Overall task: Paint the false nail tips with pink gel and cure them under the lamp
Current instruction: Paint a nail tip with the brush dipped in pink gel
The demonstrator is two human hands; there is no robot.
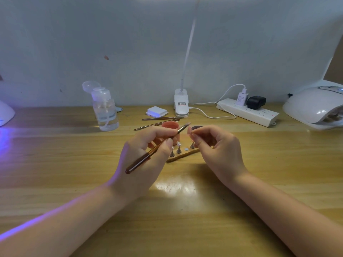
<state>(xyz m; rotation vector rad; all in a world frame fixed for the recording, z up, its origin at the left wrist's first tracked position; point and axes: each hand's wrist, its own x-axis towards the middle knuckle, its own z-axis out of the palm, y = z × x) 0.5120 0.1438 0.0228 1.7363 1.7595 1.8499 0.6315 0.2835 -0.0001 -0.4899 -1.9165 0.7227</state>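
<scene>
A brush (156, 147) is held in the left hand (143, 154), its bristles raised toward a pink nail tip (189, 130) pinched in the right hand (220, 151), above the wooden bench (74, 173). Small stands (178, 149) are seen beneath. Behind, a pink jar (169, 125), its contents hidden, and a pump bottle (105, 110) of clear liquid. A white curing lamp (315, 106) is set far right; labels are unreadable.

Nail lamp (315, 106) (perhaps curing) cut off at right edge.
</scene>
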